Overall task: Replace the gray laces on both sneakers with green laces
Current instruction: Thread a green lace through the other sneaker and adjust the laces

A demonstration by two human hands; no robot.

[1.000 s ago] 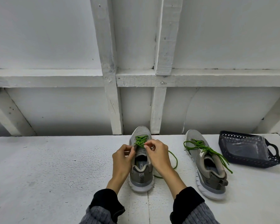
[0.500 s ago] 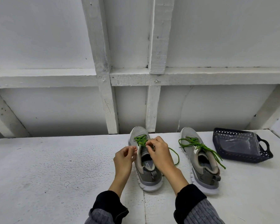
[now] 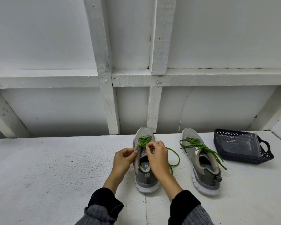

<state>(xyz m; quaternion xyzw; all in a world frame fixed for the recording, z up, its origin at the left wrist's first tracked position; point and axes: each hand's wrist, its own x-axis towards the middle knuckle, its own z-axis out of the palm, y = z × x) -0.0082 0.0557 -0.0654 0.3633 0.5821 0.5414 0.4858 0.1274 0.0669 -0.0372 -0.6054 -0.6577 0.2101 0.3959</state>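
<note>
Two grey sneakers stand toe-away on the white table. The left sneaker (image 3: 145,176) carries a green lace (image 3: 143,141) threaded through its eyelets; a loose end loops on the table to its right. My left hand (image 3: 123,159) pinches the sneaker's upper left edge by the eyelets. My right hand (image 3: 157,157) pinches the green lace over the tongue. The right sneaker (image 3: 201,163) has its own green lace (image 3: 199,146), with loose ends trailing over its right side.
A dark perforated basket (image 3: 243,157) with a clear plastic bag inside sits at the far right of the table (image 3: 55,168). A white wall with wooden beams rises right behind the shoes.
Both hands stay on the left sneaker's top eyelets with small finger movements; the view has shifted a little.
</note>
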